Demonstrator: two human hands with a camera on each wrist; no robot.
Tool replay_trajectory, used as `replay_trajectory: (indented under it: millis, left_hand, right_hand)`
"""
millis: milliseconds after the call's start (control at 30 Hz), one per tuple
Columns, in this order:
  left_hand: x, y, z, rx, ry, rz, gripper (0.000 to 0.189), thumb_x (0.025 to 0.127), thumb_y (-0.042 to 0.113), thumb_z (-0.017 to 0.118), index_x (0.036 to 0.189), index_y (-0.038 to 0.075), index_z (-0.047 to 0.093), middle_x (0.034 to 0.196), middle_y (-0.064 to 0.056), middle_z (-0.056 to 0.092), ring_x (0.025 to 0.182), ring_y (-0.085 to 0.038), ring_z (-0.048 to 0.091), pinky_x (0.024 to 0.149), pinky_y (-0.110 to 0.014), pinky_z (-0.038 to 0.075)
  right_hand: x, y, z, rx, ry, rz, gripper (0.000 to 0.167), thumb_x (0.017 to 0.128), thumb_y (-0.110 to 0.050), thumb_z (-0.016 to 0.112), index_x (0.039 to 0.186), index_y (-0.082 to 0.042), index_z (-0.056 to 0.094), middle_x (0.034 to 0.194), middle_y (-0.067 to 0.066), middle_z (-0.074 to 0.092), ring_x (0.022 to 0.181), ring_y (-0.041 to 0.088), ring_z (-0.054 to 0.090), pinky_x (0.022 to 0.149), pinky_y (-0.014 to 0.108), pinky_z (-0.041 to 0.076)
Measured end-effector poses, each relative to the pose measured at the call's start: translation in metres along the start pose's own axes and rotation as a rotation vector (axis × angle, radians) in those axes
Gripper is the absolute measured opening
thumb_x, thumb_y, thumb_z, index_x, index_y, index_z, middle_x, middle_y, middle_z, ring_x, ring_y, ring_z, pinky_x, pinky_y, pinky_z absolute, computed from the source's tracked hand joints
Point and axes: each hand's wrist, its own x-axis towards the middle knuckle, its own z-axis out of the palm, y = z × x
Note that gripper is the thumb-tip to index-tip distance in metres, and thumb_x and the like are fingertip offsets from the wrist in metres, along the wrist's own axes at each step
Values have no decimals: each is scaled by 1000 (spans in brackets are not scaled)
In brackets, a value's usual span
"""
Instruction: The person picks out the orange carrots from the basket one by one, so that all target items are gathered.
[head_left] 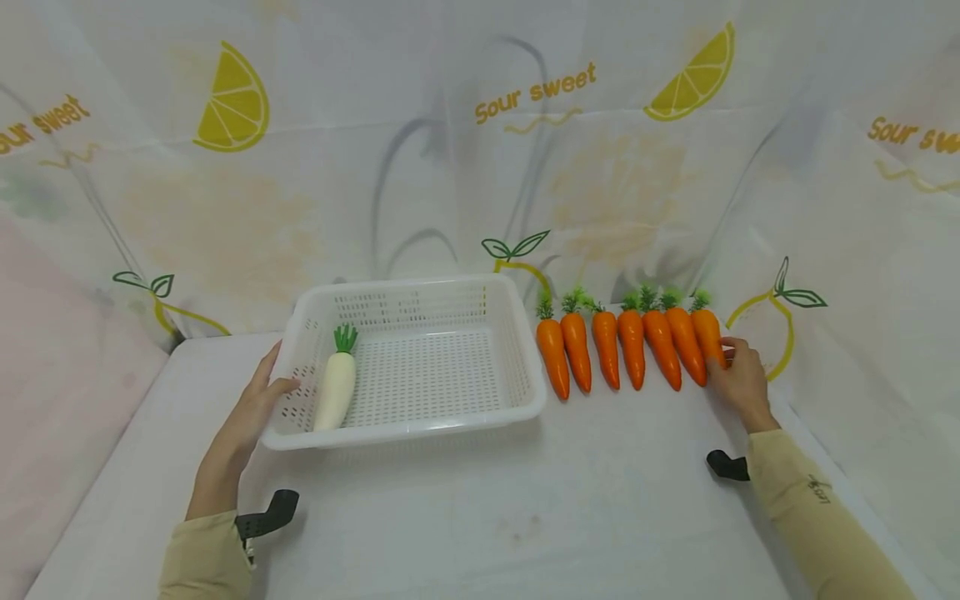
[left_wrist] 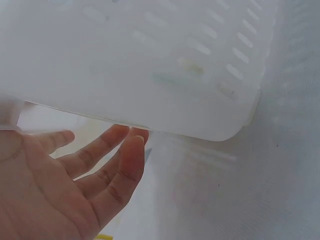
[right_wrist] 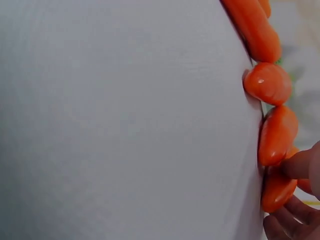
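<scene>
A white plastic basket with slotted walls sits on the table, a white radish with green leaves lying along its left side. My left hand grips the left wall, thumb over the rim; in the left wrist view its fingers reach along the basket's outside. Several orange carrots with green tops lie side by side to the right of the basket. At the row's right end, my right hand pinches the last carrot, thumb on one side and fingers on the other.
A white cloth covers the table. Close behind the basket and carrots rises a patterned curtain with lemon prints. Black wrist mounts stick out at the left wrist and the right wrist.
</scene>
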Motion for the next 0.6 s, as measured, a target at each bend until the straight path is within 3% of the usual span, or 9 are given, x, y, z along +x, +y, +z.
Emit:
replay_trajectory:
  millis: [100, 233, 367, 467, 600]
  left_hand:
    - [1, 1, 0, -9, 9, -14, 68, 99, 34, 30, 151, 29, -13, 159, -18, -1, 141, -50, 11, 100, -70, 22]
    - [2, 2, -4, -3, 30, -8, 70, 99, 44, 31, 152, 26, -11, 158, -20, -7, 143, -46, -10, 102, -73, 5]
    - [1, -1, -10, 1, 28, 18, 66, 100, 49, 25, 153, 26, -5, 156, -25, 8, 140, -47, 13, 102, -69, 16]
    - [0, -5, -15, -10, 12, 31, 63, 100, 51, 22, 153, 27, -2, 157, -22, 10, 136, -45, 19, 100, -68, 20]
    - [-2, -9, -21, 22, 32, 69, 63, 101, 48, 24, 154, 20, 7, 157, -21, 13, 138, -47, 18, 100, -67, 23]
  right_hand:
    - [-1, 0, 1, 9, -35, 18, 49, 93, -15, 43, 132, 13, 35, 113, 35, 44, 99, 46, 45, 87, 55, 37]
    - [-1, -1, 0, 28, -35, 14, 51, 93, -17, 43, 133, 13, 34, 114, 35, 46, 100, 46, 46, 87, 54, 37]
    - [-1, -3, -1, 64, -48, 12, 53, 93, -18, 44, 134, 13, 32, 118, 36, 46, 105, 47, 47, 90, 54, 38]
    - [-2, -3, -4, 82, -55, 16, 53, 92, -18, 43, 134, 13, 32, 120, 36, 46, 107, 47, 48, 91, 55, 38]
    - [-2, -4, -7, 88, -48, 7, 51, 91, -14, 42, 133, 14, 34, 119, 36, 45, 107, 47, 47, 91, 55, 38]
